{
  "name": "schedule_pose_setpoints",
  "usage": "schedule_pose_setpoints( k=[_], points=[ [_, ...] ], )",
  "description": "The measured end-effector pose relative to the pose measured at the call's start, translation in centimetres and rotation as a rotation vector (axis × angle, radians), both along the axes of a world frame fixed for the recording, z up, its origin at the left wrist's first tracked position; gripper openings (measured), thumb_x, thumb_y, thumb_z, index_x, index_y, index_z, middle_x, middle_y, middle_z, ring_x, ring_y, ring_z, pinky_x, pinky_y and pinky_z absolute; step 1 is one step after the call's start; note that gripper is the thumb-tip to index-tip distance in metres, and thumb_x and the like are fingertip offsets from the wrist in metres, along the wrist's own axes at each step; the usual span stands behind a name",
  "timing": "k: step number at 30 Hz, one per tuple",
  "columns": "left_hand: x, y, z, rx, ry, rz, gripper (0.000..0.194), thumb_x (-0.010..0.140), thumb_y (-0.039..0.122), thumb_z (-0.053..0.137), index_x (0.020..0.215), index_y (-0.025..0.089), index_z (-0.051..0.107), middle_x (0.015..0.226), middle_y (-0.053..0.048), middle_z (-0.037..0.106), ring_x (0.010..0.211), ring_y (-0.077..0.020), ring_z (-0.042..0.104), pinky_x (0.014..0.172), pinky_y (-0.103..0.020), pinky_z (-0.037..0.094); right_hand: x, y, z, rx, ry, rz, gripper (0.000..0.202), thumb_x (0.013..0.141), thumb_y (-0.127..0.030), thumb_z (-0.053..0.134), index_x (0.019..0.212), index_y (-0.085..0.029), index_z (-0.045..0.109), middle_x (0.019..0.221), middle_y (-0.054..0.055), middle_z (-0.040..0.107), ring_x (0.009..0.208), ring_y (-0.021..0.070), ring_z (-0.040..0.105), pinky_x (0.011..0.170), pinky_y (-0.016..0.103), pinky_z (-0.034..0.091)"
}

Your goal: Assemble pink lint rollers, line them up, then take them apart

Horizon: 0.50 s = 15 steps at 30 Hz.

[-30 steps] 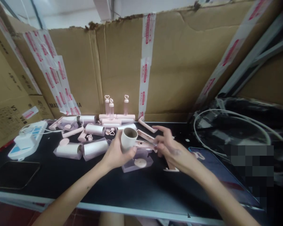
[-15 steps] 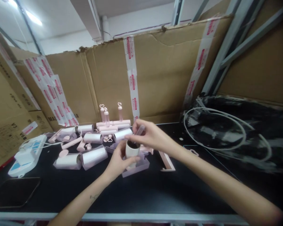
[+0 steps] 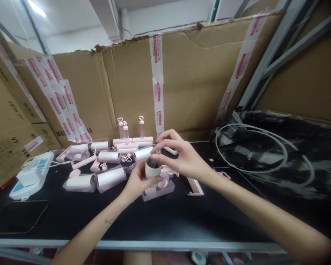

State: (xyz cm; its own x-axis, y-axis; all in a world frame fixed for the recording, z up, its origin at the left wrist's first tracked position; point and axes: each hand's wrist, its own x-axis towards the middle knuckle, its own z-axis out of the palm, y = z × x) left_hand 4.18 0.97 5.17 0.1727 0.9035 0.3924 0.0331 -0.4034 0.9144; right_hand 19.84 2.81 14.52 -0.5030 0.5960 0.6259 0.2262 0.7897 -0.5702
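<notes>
My left hand point(image 3: 136, 184) is wrapped round a short white roll point(image 3: 152, 170) with a dark hollow core, held upright with its open end facing up. Over that opening, my right hand point(image 3: 176, 151) pinches a small clear tube point(image 3: 155, 159), its lower end inside the roll's core. Just beneath both hands lies a translucent lilac tray point(image 3: 161, 192) with pale pink round pieces in it. A pink angled frame piece point(image 3: 195, 187) rests on the black table to the right.
White rolls in clear lilac cases point(image 3: 110, 179) and pink handles point(image 3: 84, 162) lie to the left. Several heart-topped tubes point(image 3: 142, 127) stand behind. A power strip point(image 3: 33, 176) and a phone point(image 3: 19, 217) are far left; a coiled white cable point(image 3: 251, 171) lies on black plastic at right.
The clear tube has gone lower into the roll's core, and my right-hand fingers have shifted to its upper end. The view has tilted slightly downward.
</notes>
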Motion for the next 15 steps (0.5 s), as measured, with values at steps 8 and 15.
schedule_pose_setpoints(
  k=[8, 15],
  points=[
    [-0.5, -1.0, -0.7, 0.320, 0.958, 0.149, 0.064, 0.071, 0.041, 0.068, 0.128, 0.021, 0.046, 0.118, -0.010, 0.055, 0.109, -0.0297, 0.049, 0.093, -0.048, 0.042, 6.8, -0.9, 2.7, 0.040, 0.256, -0.311, 0.011, 0.085, -0.035, 0.057, 0.089, -0.024, 0.057, 0.059, -0.005, 0.046, 0.045, 0.0091, 0.041, 0.042, 0.022, 0.037],
    [-2.3, 0.1, -0.9, 0.373, 1.112, 0.170, 0.052, 0.082, 0.026, 0.057, 0.131, 0.022, 0.040, 0.112, -0.007, 0.056, 0.105, -0.0256, 0.051, 0.091, -0.043, 0.044, 12.7, 3.7, -4.6, 0.056, -0.995, -0.342, 0.036, 0.070, -0.020, 0.066, 0.106, -0.024, 0.065, 0.101, 0.006, 0.067, 0.068, 0.0198, 0.067, 0.054, 0.026, 0.046]
  ],
)
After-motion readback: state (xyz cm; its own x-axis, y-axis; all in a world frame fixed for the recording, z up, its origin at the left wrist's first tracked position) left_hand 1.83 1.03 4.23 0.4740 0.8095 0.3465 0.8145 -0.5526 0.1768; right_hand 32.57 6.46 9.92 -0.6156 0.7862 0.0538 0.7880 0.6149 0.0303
